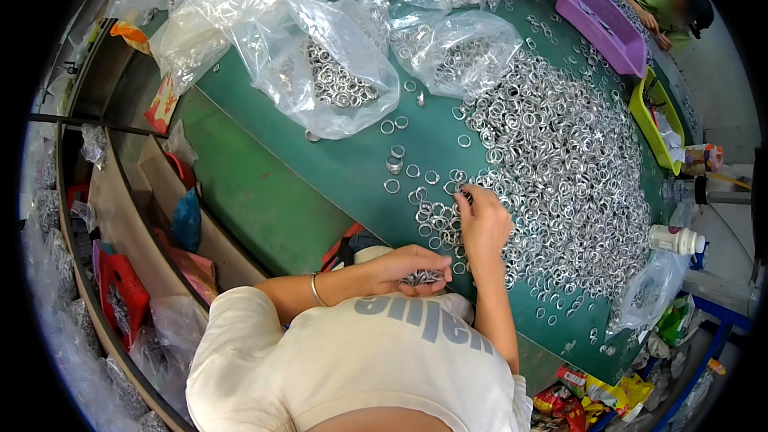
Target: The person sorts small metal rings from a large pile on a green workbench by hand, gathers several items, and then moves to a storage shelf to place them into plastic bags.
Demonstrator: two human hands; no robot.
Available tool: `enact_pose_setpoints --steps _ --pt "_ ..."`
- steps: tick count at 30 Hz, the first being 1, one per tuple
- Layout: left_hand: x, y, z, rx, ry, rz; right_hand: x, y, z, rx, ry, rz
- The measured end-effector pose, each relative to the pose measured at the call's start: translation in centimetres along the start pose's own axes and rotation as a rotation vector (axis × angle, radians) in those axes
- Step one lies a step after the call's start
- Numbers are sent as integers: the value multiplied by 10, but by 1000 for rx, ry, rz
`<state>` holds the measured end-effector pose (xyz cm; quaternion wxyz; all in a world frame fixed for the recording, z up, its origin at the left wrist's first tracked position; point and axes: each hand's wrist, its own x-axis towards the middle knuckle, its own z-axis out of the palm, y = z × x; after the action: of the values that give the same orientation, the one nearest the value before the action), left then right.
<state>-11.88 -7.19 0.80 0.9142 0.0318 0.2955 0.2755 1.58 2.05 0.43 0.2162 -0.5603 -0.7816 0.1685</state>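
Note:
My left hand (418, 266) is curled in front of my body at the table's near edge, palm up, closed around a cluster of small silver metal rings (422, 277). To its right, my right hand (485, 222) reaches down onto the table. Its thumb and fingers come together at a metal ring on the left fringe of the big heap of rings (568, 152); the fingertips partly hide what they pinch. Loose rings (436, 214) lie scattered just left of that hand, and a few more lie singly farther out on the green tabletop (336, 168).
Clear plastic bags of rings (340, 84) stand along the far side. A purple basket (600, 24), a lime-green basket (658, 124) and a white bottle (676, 240) line the right edge. Beyond them sits another person (660, 4). Shelving with a red container (124, 300) is at left.

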Motion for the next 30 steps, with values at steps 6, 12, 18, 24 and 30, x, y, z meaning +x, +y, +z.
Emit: enact_pose_setpoints --steps 6,12,18,24,30 --pt "-11 4 -11 195 98 196 -13 -1 -19 93 -44 -25" --pt "-8 -1 -15 -60 58 18 -10 -17 -1 -53 -155 -111" --pt "-14 0 -16 -30 -22 10 -4 -14 -10 63 -156 -59" --pt "-17 10 -6 550 389 337 1 -17 0 12 -132 -124" --pt "-17 24 -18 1191 771 855 3 6 -27 1206 -499 458"
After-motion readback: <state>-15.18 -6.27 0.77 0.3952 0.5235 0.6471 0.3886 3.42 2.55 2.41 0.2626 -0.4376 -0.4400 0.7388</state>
